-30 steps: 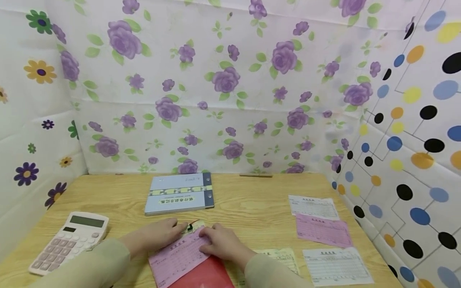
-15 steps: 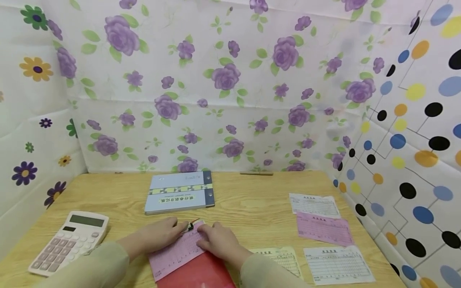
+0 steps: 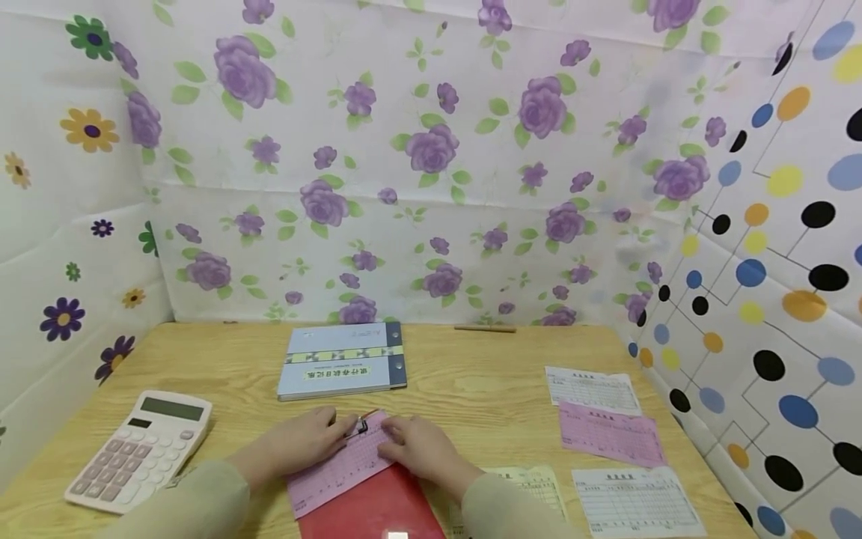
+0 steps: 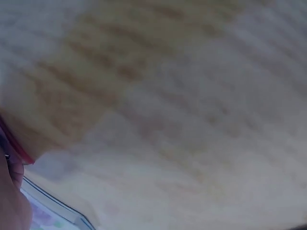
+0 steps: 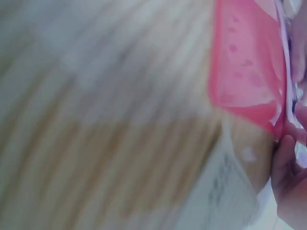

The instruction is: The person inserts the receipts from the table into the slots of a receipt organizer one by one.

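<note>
A red folder [image 3: 377, 510] lies at the table's front, a metal clip [image 3: 360, 427] at its top. On it lies a pink printed slip [image 3: 330, 479], askew, its upper end at the clip. My left hand [image 3: 301, 440] grips the folder's upper left side, thumb beside the clip and partly covering it. My right hand [image 3: 423, 449] pinches the slip's upper right edge by the folder's side. In the right wrist view, the right fingers [image 5: 286, 165] curl at the folder's corner. In the left wrist view, only a bit of the left hand [image 4: 14, 203] shows beside a red edge.
A calculator [image 3: 141, 451] lies left, a blue account book [image 3: 343, 361] behind the hands, and a pen [image 3: 485, 329] by the back wall. To the right lie white slips [image 3: 636, 500], another pink slip [image 3: 609, 433] and a yellow slip [image 3: 539, 486] partly under the right forearm.
The pink slip has slid up toward the clip, baring more of the red folder and covering the yellowish paper at its top. Both hands stay nearly in place; the view has shifted slightly.
</note>
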`<state>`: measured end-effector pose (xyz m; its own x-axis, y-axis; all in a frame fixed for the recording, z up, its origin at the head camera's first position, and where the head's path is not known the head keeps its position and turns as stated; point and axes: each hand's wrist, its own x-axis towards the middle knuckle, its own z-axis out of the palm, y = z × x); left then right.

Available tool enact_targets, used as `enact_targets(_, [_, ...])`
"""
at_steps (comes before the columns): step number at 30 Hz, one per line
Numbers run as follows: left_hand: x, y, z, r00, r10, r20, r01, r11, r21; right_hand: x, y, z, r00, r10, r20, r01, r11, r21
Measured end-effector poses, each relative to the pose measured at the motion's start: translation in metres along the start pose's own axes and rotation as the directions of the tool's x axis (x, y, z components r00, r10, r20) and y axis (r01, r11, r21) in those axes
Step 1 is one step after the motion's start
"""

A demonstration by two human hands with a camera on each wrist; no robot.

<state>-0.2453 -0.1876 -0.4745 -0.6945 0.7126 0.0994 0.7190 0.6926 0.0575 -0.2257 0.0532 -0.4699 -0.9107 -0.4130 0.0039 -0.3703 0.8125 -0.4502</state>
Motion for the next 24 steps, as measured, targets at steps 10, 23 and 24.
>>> enact_targets(10, [-0.002,-0.001,0.005,0.999,-0.018,-0.046,0.017,1.0,-0.021,-0.028,0.063,-0.05,0.997,-0.014,0.076,0.009,0.997,0.071])
enact_targets(23, [-0.009,0.0,0.013,0.993,-0.076,-0.092,0.068,0.994,-0.083,-0.096,0.137,-0.088,0.983,-0.045,0.178,0.037,0.998,0.044])
enact_targets(24, [-0.009,0.0,0.013,0.993,-0.081,-0.088,0.073,0.993,-0.092,-0.1,0.141,-0.089,0.983,-0.049,0.175,0.042,0.998,0.043])
